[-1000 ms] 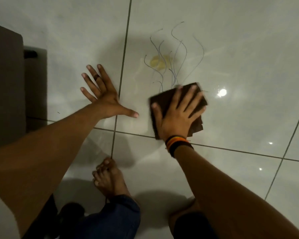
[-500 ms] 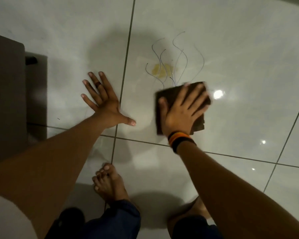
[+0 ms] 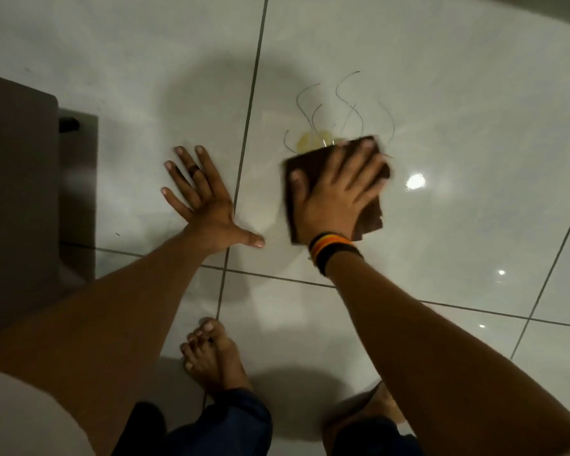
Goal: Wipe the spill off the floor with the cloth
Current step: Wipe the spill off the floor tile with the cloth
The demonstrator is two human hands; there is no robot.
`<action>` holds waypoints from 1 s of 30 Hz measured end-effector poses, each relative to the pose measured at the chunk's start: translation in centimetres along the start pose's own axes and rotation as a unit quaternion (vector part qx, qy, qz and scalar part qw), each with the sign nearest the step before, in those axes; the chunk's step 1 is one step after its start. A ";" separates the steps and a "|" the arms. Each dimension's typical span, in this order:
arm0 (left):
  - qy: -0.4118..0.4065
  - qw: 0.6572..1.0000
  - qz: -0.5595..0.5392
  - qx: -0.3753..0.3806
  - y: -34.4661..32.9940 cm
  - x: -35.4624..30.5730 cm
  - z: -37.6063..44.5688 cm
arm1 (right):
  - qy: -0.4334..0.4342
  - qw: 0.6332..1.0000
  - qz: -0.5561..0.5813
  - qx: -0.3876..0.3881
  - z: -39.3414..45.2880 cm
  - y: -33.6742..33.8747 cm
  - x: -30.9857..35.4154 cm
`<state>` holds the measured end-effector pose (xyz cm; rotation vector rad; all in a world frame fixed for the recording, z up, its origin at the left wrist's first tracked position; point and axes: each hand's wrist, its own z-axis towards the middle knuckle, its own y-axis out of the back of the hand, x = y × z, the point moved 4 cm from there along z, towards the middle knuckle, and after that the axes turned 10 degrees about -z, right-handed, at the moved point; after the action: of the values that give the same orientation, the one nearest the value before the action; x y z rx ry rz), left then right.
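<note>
**Cloth at the spill's edge**

The left hand point(image 3: 208, 205) lies open, fingers spread flat on the floor point(image 3: 474, 93). Right of it, the right hand point(image 3: 334, 195) presses flat and open on the brown cloth point(image 3: 371, 215), whose far edge touches the yellow spill point(image 3: 310, 139).

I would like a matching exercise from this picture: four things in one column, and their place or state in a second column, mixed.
Things:
1. cloth
2. left hand
3. spill
4. wristband

Places or states:
A. flat on the bare floor, fingers spread
B. yellow, partly covered at the cloth's far edge
C. brown, pressed under the right hand
D. striped, on the right wrist

Pairs: 1-C, 2-A, 3-B, 4-D
</note>
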<state>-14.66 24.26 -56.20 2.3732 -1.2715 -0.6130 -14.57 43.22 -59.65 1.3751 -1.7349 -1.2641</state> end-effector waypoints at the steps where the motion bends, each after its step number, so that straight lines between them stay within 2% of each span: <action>1: -0.001 1.000 -0.002 0.004 0.0 -0.2 0.0 | 0.098 0.995 -0.018 -0.001 -1.9 -0.2 0.4; 2: 0.000 1.000 -0.002 0.007 0.0 -0.2 -0.1 | 0.168 0.985 -0.025 0.004 -3.9 -0.5 -0.4; 4: 0.003 1.000 -0.002 0.012 0.2 -0.2 -0.3 | 0.195 0.980 -0.037 0.022 -6.6 -1.9 -4.1; 6: 0.009 1.000 -0.004 0.014 0.5 -0.2 -0.3 | 0.103 0.993 -0.035 0.040 -7.1 -2.5 -8.2; 8: -0.002 1.000 0.001 0.018 0.2 -0.1 -0.2 | -0.051 0.997 0.005 0.049 -4.8 -2.4 -10.1; 10: -0.006 1.000 0.004 0.015 -0.1 0.0 0.1 | -0.196 0.977 0.075 0.030 -0.5 -1.1 -8.8; 12: 0.006 1.000 0.008 0.004 0.1 0.0 0.3 | -0.253 0.961 0.113 0.026 3.0 0.2 -5.2; 13: 0.007 1.000 0.014 0.001 0.0 0.1 0.4 | -0.230 0.968 0.098 0.016 3.9 0.8 -3.3; 14: 0.007 1.000 0.019 0.000 -0.2 0.1 0.5 | -0.165 0.984 0.068 -0.002 4.2 1.1 -1.6; 16: 0.012 1.000 0.014 0.003 -0.3 -0.2 0.6 | 0.042 0.999 -0.007 -0.026 2.3 1.2 0.8; 18: 0.015 1.000 0.007 0.004 0.0 -0.3 0.4 | 0.210 0.977 -0.033 -0.001 -1.2 0.5 0.1; 19: 0.017 1.000 0.011 0.006 0.1 -0.3 0.3 | 0.232 0.972 -0.041 0.010 -2.5 -0.1 -1.5; 21: 0.018 1.000 0.014 0.013 0.2 -0.3 0.2 | 0.175 0.983 -0.046 0.023 -3.1 -0.6 -5.7; 23: 0.012 1.000 0.007 0.012 0.1 -0.2 0.2 | 0.050 0.998 -0.018 0.026 -1.2 -0.3 -8.1; 25: 0.008 1.000 0.008 0.008 0.1 -0.2 0.2 | -0.077 0.996 0.037 0.014 2.6 0.9 -7.6; 27: 0.014 1.000 0.011 -0.002 0.1 -0.1 0.4 | -0.157 0.984 0.089 0.002 6.8 2.3 -4.8; 29: 0.020 1.000 0.015 -0.003 -0.1 0.0 0.6 | -0.133 0.989 0.069 -0.012 9.2 3.4 -1.7; 30: 0.020 1.000 0.013 -0.001 -0.1 -0.1 0.7 | -0.064 0.997 0.038 -0.025 9.4 3.5 -0.6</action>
<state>-14.98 24.32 -56.86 2.3523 -1.2816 -0.5545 -23.96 46.77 -59.90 1.2110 -1.8108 -1.3701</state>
